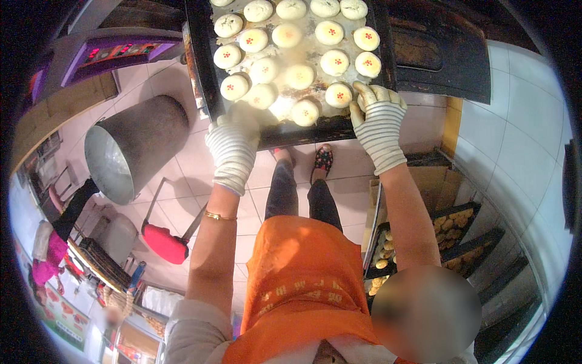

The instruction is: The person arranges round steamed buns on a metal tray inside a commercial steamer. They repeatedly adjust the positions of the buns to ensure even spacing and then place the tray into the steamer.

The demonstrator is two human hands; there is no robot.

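Note:
A dark metal baking tray (313, 128) carries several round pale buns, many stamped with a red flower mark, such as one bun (338, 94) near the tray's front right. My left hand (233, 148), in a striped knit glove, is at the tray's front left corner; haze blurs its fingers. At the front right corner, my right hand (381, 120), gloved alike, grips the rim with the thumb and fingers close beside that bun. Haze also drifts over the middle buns.
A large metal drum (150, 141) lies on the tiled floor at left, near a red-seated stool (164, 243). Racked trays of baked goods (454, 227) stand at lower right. Purple-framed control panels (120, 52) are at upper left. Another person (50, 250) is at far left.

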